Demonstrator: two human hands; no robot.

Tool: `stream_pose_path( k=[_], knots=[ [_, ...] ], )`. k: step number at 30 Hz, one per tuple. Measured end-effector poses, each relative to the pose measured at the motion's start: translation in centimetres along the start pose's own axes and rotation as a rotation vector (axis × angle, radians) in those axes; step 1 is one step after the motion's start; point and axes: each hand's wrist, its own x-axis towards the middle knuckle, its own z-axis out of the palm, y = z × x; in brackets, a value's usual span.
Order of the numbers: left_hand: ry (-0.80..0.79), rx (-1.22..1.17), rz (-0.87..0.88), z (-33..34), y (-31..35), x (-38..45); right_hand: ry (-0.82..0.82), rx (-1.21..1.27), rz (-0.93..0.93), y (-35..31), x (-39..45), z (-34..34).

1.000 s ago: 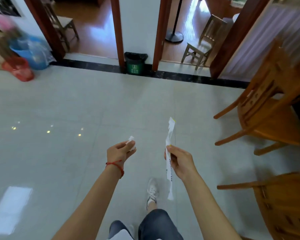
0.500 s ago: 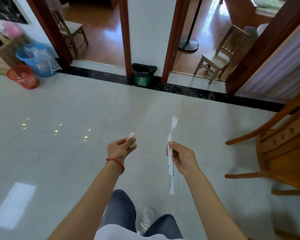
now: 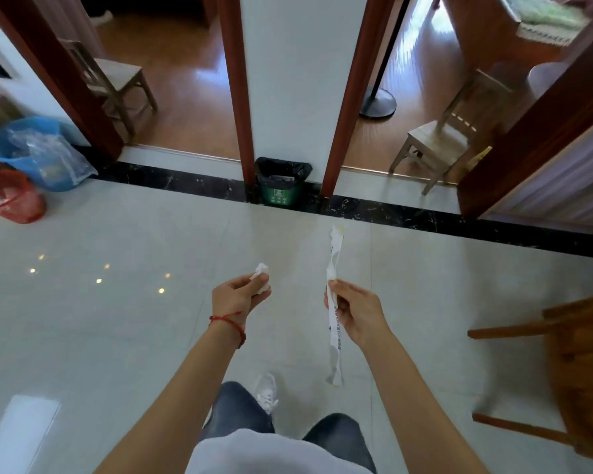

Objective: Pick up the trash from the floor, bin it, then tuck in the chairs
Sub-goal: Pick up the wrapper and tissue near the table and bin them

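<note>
My left hand (image 3: 237, 295) grips a crumpled white paper wad (image 3: 262, 275) at waist height over the pale tiled floor. A long thin white wrapper (image 3: 334, 265) hangs upright from my right hand (image 3: 355, 311), which pinches it near its middle. Straight ahead a small green bin with a black liner (image 3: 281, 181) stands against the white wall section between two doorways. A brown wooden chair (image 3: 569, 364) shows at the right edge, partly cut off.
A blue bucket (image 3: 24, 152) and a red mesh basket (image 3: 11, 196) sit at the far left. Two small pale wooden chairs (image 3: 439, 142) (image 3: 117, 80) stand in the rooms beyond the doorways. A black lamp base (image 3: 377, 104) rests past the right doorway.
I have walked forward: the green bin and doorways are nearer and larger. The wooden chairs have slid toward the right edge. Both hands keep the same hold on their trash.
</note>
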Motion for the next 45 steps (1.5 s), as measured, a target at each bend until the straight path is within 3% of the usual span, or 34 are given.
stream_pose_path(
  k=[7,23,38,45],
  knots=[
    [-0.005,0.002,-0.051,5.3,5.4,9.6,0.011,-0.013,0.036,-5.9,8.7,4.7],
    [0.148,-0.018,-0.077,19.9,14.9,31.3,-0.004,-0.077,0.120,-21.4,33.8,13.9],
    [0.144,0.124,-0.217,24.7,20.0,53.2,0.076,-0.103,0.252,-24.2,52.6,22.5],
    [0.168,0.157,-0.265,25.8,17.5,61.1,0.059,-0.121,0.286,-22.3,60.5,22.9]
  ],
)
